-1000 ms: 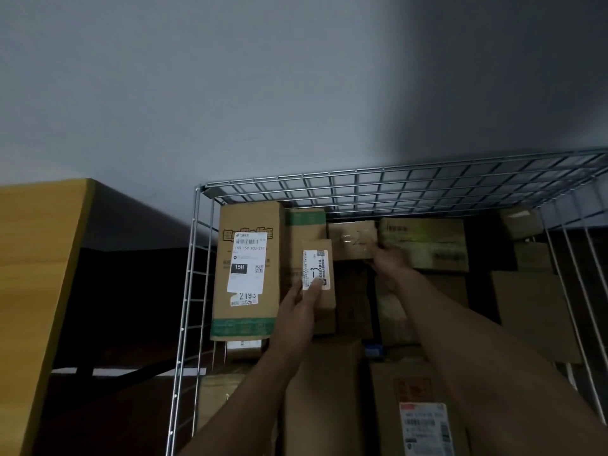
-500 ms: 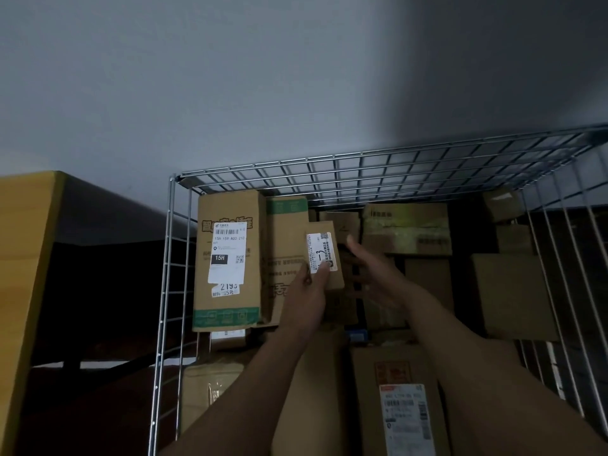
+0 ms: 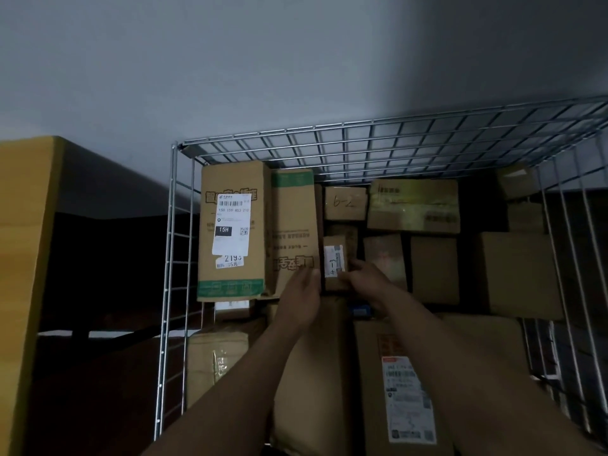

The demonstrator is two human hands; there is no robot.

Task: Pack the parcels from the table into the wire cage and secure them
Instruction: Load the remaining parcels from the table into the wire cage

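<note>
Since a moment ago we have lowered the small parcel (image 3: 335,263) and brought our right hand (image 3: 367,281) onto it. At left stands the wire cage (image 3: 173,225), then a tall labelled box (image 3: 230,278) and a second tall box (image 3: 292,222). Our left hand (image 3: 301,299) grips the parcel's left edge and our right pinches its right edge, inside the cage.

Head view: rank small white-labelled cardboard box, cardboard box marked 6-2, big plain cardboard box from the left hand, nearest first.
1. Small white-labelled cardboard box: against the left hand.
2. Cardboard box marked 6-2: at the back.
3. Big plain cardboard box: far right.
</note>
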